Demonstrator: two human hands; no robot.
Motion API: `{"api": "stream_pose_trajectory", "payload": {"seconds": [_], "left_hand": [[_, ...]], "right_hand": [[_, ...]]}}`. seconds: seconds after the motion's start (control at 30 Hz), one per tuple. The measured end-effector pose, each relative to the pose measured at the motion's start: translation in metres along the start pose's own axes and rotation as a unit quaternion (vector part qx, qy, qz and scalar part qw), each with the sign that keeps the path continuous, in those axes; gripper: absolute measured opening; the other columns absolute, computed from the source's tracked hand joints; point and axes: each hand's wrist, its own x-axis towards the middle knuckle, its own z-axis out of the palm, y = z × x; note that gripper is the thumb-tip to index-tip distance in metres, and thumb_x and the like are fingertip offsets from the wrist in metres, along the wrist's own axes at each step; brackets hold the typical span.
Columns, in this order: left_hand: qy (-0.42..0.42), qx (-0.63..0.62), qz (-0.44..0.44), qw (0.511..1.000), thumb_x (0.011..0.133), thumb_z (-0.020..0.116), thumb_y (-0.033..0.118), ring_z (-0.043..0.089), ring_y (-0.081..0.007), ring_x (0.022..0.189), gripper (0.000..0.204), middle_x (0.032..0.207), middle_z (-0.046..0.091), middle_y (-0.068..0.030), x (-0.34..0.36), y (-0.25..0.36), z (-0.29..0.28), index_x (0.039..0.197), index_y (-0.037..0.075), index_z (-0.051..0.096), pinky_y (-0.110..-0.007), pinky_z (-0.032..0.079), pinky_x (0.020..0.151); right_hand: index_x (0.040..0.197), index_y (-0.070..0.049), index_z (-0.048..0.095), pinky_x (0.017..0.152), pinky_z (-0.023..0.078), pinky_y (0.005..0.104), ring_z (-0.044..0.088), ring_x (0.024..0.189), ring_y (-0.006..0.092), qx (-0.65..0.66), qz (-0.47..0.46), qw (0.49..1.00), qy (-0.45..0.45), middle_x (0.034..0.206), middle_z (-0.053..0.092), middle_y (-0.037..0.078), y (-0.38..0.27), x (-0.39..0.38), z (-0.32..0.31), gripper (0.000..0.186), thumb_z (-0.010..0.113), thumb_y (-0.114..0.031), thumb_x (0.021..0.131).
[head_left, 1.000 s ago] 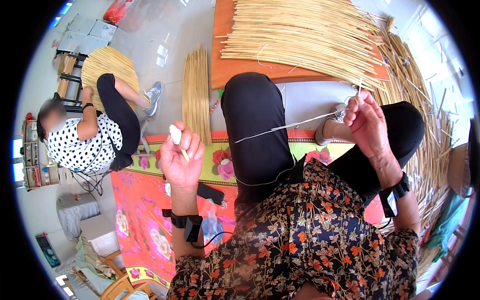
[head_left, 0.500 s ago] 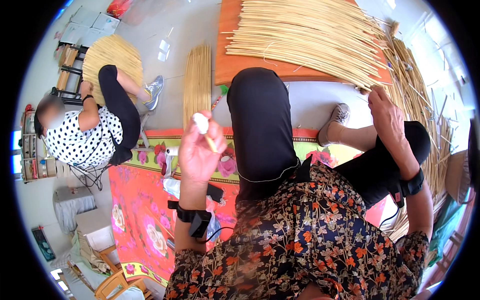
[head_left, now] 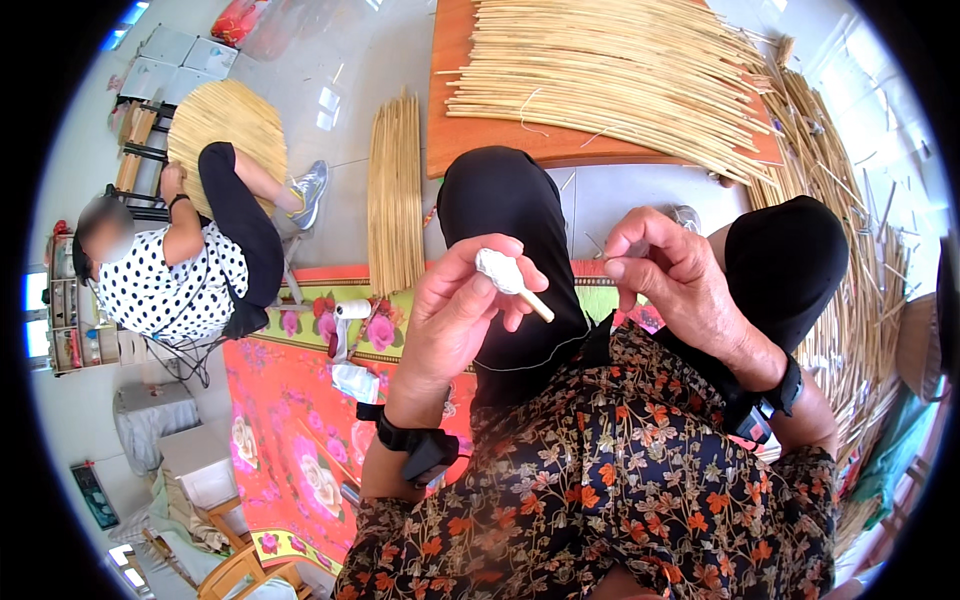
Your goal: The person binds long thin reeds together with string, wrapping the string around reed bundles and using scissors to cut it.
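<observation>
My left hand [head_left: 460, 310] grips a short pale stick [head_left: 536, 304] topped by a crumpled white wad [head_left: 498, 268], held in front of my bent knee. To its right, my right hand [head_left: 668, 275] has thumb and index finger pinched near the wad; what is between those fingertips is too small to make out. A thin white thread [head_left: 530, 366] loops over my black-trousered left leg [head_left: 505, 195] below the hands.
An orange board [head_left: 440, 140] bears many straw stalks [head_left: 610, 70], with a straw bundle [head_left: 395, 190] beside it and loose stalks [head_left: 840, 150] at right. A co-worker [head_left: 170, 275] sits left by a round straw mat [head_left: 225, 110]. A floral cloth [head_left: 280, 410] lies beneath me.
My right hand has come down and leftward toward my left hand, which has shifted right with the stick and wad. The long thread that stretched from my right hand is no longer visible there.
</observation>
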Motion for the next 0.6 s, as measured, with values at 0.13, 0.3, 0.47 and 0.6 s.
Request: {"api": "stream_pose_trajectory", "payload": {"seconds": [0.13, 0.3, 0.47, 0.6], "left_hand": [[-0.003, 0.04, 0.004, 0.999, 0.1, 0.056, 0.02, 0.063, -0.0154, 0.082, 0.031, 0.106, 0.067, -0.0185, 0.003, -0.002, 0.006, 0.126, 0.003, 0.056, -0.026, 0.051, 0.067], [0.011, 0.079, -0.004, 0.997, 0.099, 0.057, 0.021, 0.066, -0.0208, 0.083, 0.033, 0.111, 0.066, -0.0211, 0.002, -0.003, 0.012, 0.127, 0.004, 0.055, -0.028, 0.054, 0.066], [-0.002, 0.068, -0.001, 0.998, 0.103, 0.05, 0.017, 0.066, -0.0191, 0.089, 0.032, 0.115, 0.065, -0.0174, 0.004, -0.006, 0.013, 0.13, 0.001, 0.054, -0.027, 0.054, 0.069], [0.005, 0.087, -0.009, 0.996, 0.102, 0.052, 0.019, 0.067, -0.0217, 0.086, 0.034, 0.112, 0.065, -0.0177, 0.004, -0.008, 0.018, 0.131, 0.002, 0.053, -0.029, 0.055, 0.067]], "right_hand": [[0.098, -0.005, 0.057, 0.059, 0.048, 0.0209, 0.058, 0.067, 0.0041, 0.038, 0.03, 0.998, -0.027, 0.078, 0.058, -0.002, 0.002, 0.001, 0.008, 0.006, 0.06, -0.01, 0.097], [0.097, -0.005, 0.057, 0.061, 0.048, 0.0209, 0.057, 0.068, 0.0042, 0.06, 0.001, 0.998, -0.026, 0.078, 0.058, -0.002, 0.003, 0.0, 0.017, 0.006, 0.06, -0.01, 0.097], [0.1, -0.005, 0.057, 0.061, 0.048, 0.0201, 0.056, 0.068, 0.0042, 0.04, -0.013, 0.999, -0.018, 0.08, 0.059, -0.001, 0.002, -0.001, 0.015, 0.006, 0.061, -0.009, 0.096], [0.105, -0.005, 0.062, 0.06, 0.046, 0.0205, 0.056, 0.069, 0.0048, 0.062, 0.005, 0.998, -0.005, 0.082, 0.061, 0.0, -0.008, 0.001, 0.02, 0.01, 0.061, -0.007, 0.095]]}}
